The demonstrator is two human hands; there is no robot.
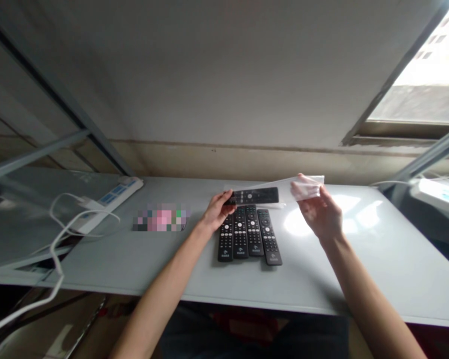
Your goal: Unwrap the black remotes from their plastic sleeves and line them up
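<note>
Two-handed, well apart: pinches long black plastic remote point(261, 195) by one end in left hand point(217, 212), near far ends of four similar remotes point(241, 238); holds thin clear plastic bag point(313, 181) in right hand point(322, 214). Best to hold remote level, bag taut.

In the head view my left grip point(216, 213) pinches a black remote point(261, 196), its free end toward three o'clock, where my right grip point(324, 215) holds a clear plastic bag point(313, 183). At six o'clock from that remote, four more remotes point(240, 239) lie side by side on the grey surface point(307, 279). From centre, I see a pixelated item point(161, 218) at eight o'clock, a white power strip point(113, 197) near nine, a window point(426, 85) at two.
</note>
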